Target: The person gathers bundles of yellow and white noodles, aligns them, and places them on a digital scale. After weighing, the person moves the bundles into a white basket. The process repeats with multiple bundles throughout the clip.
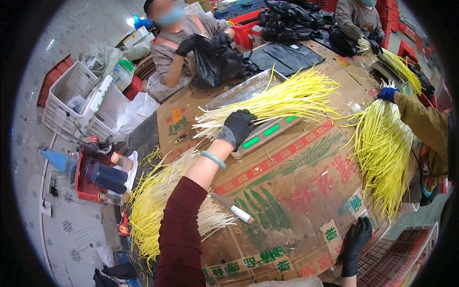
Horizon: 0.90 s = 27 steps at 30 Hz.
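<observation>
My left hand (239,125), in a black glove, lies on the pale stem ends of a bundle of yellow garlic chives (287,94). That bundle rests across the metal pan (229,96) of a digital scale (270,130) with green displays. Low at the right, my right hand (358,233), also black-gloved, is held near the cardboard's edge with nothing visible in it. Under and beside my left forearm a heap of yellow chives (154,208) spreads over the left of the table. A knife (242,214) with a white-wrapped handle lies just right of it.
Printed cardboard (287,186) covers the table. Across it, a masked person holds a black plastic bag (218,61). At right, a blue-gloved person holds a large chive bunch (383,150); another handles chives farther back. White crates (68,118) and a red basket (86,179) stand left.
</observation>
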Motion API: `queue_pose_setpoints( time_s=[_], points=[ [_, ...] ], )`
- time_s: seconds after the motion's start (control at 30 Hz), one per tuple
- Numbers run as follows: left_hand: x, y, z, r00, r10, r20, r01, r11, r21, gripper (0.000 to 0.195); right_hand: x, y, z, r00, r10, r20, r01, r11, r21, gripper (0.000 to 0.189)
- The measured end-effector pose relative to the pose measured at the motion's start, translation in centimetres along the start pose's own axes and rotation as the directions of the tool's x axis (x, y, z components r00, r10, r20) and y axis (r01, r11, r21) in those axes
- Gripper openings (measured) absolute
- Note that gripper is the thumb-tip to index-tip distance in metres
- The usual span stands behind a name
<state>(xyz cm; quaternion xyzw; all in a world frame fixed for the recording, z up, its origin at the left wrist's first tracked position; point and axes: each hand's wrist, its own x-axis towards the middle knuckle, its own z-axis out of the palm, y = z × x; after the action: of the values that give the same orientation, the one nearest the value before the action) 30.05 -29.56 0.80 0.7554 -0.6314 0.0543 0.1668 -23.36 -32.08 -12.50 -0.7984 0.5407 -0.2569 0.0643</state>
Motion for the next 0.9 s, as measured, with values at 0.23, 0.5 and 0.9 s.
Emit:
queue_pose_setpoints(
  time_s=[0.23, 0.5, 0.9],
  points=[
    [3.0, 0.7, 1.7, 0.967, -0.195, -0.163, 0.233, 0.936, 0.263, 0.014, 0.1, -0.2, 0.1, 0.999, 0.014, -0.042, -0.015, 0.999, -0.037, 0.032],
    [-9.9, -12.0, -11.6, 0.702, -0.522, 0.485, 0.295, 0.833, 0.469, 0.027, 0.9, -1.3, -0.9, 0.988, 0.111, 0.11, -0.097, 0.988, -0.118, 0.027],
    [-24.4, -11.6, -10.7, 0.669, -0.684, 0.291, 0.743, 0.619, -0.254, 0.04, 0.3, 0.5, 0.4, 0.999, -0.025, -0.024, 0.024, 0.998, -0.051, 0.025]
  ],
)
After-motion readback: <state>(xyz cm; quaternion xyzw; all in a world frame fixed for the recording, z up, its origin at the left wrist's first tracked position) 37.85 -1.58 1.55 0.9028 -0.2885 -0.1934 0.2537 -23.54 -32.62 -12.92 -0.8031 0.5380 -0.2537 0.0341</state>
